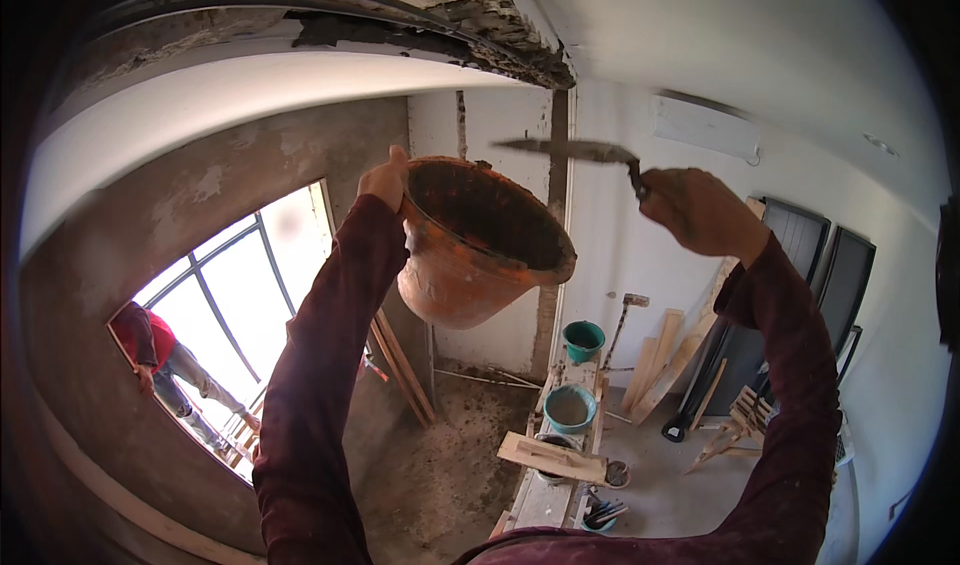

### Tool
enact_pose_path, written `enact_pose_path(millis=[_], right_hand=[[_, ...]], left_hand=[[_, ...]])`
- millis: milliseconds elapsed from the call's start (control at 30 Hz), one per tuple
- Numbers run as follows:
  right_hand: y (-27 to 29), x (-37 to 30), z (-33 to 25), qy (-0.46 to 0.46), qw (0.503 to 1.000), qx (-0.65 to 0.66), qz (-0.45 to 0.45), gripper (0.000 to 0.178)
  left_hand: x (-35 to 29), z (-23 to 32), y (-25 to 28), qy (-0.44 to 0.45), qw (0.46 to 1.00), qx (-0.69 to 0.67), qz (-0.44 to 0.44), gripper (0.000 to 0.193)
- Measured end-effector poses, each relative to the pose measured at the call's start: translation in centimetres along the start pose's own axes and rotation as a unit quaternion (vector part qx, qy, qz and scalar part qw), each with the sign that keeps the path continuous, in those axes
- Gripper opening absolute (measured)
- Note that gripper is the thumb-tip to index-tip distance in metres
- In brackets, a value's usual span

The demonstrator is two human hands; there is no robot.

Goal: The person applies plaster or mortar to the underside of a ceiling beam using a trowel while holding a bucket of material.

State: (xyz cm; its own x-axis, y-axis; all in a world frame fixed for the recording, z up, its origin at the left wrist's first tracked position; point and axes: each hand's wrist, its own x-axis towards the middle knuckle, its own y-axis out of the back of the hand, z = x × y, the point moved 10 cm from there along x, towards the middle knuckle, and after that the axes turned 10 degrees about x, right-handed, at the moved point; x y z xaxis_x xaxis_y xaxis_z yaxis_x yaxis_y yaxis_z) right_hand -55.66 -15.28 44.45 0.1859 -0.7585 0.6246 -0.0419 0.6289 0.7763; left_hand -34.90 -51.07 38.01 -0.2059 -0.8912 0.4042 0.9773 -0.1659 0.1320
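Observation:
My left hand (385,182) grips the rim of an orange bucket (470,280), raised in front of me and tilted so that its mouth faces me. Dark mortar residue coats the bucket's inside; how much it holds I cannot tell. To the right, my right hand (697,208) is closed round the handle of a pointing trowel (575,150). The trowel's blade points left, above the bucket's rim and apart from it. Both arms are raised in dark red sleeves.
Below, a plank platform (545,500) carries a green bucket (583,341), a teal bucket (570,407) and a wooden float (552,456). Boards (675,370) and dark panels (765,275) lean at the right wall. A person (165,365) in red stands outside the window. Broken masonry (470,15) shows overhead.

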Motion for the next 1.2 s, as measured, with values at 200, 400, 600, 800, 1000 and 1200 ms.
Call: enact_pose_path(millis=[200, 400, 600, 800, 1000, 1200], right_hand=[[6.0, 5.3, 2.1, -0.016, 1.0, 0.006, 0.02, 0.028], [10.7, 10.9, 0.7, -0.04, 0.999, -0.012, 0.03, 0.024], [11.6, 7.8, 1.9, -0.112, 0.993, -0.005, 0.025, 0.02], [5.6, 0.8, -1.5, 0.074, 0.997, -0.023, -0.015, 0.025], [-9.1, -4.1, -3.7, 0.07, 0.956, -0.186, -0.215, 0.022], [-16.3, -5.5, -5.8, 0.144, 0.952, -0.18, -0.202, 0.01]], left_hand=[[1.2, -1.9, -0.5, -0.057, 0.995, 0.077, -0.041, 0.061], [-0.9, -1.0, -0.6, -0.05, 0.996, 0.011, -0.068, 0.057], [-0.1, -2.2, -1.5, -0.108, 0.993, -0.009, -0.052, 0.061], [-0.1, -0.3, -2.4, -0.227, 0.928, 0.285, -0.079, 0.065], [-7.5, -2.4, -3.3, -0.009, 0.977, -0.064, -0.204, 0.043], [-11.1, -6.7, -2.4, 0.052, 0.959, -0.094, -0.262, 0.037]])
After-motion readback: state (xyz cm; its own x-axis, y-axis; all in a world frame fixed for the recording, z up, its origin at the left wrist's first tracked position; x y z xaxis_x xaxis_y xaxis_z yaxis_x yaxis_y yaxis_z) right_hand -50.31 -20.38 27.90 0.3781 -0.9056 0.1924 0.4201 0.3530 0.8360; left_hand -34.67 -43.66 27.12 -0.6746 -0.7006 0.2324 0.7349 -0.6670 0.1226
